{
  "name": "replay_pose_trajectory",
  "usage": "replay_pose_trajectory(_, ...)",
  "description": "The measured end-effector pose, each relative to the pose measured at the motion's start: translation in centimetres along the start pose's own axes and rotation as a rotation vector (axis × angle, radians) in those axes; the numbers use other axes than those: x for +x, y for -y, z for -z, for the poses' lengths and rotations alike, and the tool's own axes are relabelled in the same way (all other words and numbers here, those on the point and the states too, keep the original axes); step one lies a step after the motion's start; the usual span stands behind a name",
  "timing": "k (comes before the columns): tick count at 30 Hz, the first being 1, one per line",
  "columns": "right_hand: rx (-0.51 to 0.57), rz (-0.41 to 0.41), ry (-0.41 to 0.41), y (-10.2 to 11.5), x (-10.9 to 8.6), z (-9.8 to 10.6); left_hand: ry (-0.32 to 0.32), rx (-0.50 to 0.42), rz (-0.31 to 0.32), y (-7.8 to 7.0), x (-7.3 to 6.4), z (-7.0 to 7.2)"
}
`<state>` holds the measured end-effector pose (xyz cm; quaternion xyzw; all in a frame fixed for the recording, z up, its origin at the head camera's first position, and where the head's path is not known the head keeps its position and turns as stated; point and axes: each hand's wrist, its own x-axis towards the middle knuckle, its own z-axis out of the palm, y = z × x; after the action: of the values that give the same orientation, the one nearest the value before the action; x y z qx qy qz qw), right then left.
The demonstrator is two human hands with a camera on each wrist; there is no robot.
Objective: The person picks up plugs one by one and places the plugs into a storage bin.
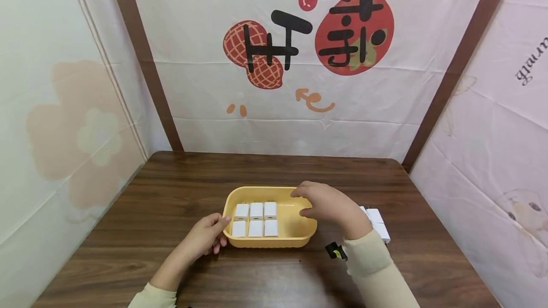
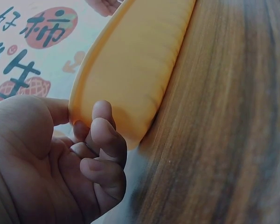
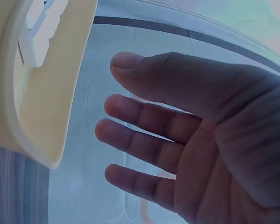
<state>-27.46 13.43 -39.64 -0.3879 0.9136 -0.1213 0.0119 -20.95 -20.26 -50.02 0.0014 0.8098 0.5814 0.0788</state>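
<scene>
A yellow plastic tray with rounded corners sits on the table. Several white charger plugs stand in two rows in its left and middle part, small dark port slots showing on some. My left hand grips the tray's left end, thumb at the rim and curled fingers against the outer wall; the left wrist view shows this hand close up. Over the tray's right end is my right hand, holding nothing. In the right wrist view its fingers are spread beside the tray's wall.
More white charger plugs lie on the table to the right, partly hidden by my right forearm. A small black item with a yellow mark lies near the right sleeve. Printed cloth hangs behind the brown wooden table and along both sides.
</scene>
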Motion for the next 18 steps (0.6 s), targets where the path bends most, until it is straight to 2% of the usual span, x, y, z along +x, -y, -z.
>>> replay_pose_trajectory(11,-0.078,-0.029,-0.018,-1.4,-1.1,0.2,0.0,-0.004,-0.012,0.5,0.1,0.2)
replay_pose_trajectory(18,-0.082,-0.042,-0.035,-2.9,-2.4,0.4,0.004,-0.005,-0.016,0.4,0.1,0.4)
